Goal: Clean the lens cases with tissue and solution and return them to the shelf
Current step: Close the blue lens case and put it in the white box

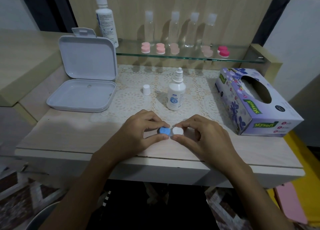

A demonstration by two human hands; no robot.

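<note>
Lens case (170, 132) low on the surface's (69, 136) near edge, pinned for cap work: left hand (138, 133) pinching blue cap (163, 130), right hand (202, 136) pinching white cap (178, 130). Both caps on. Bottle (175, 93) uncapped, tissue box (251, 98) near, likely staged for wiping.
</note>
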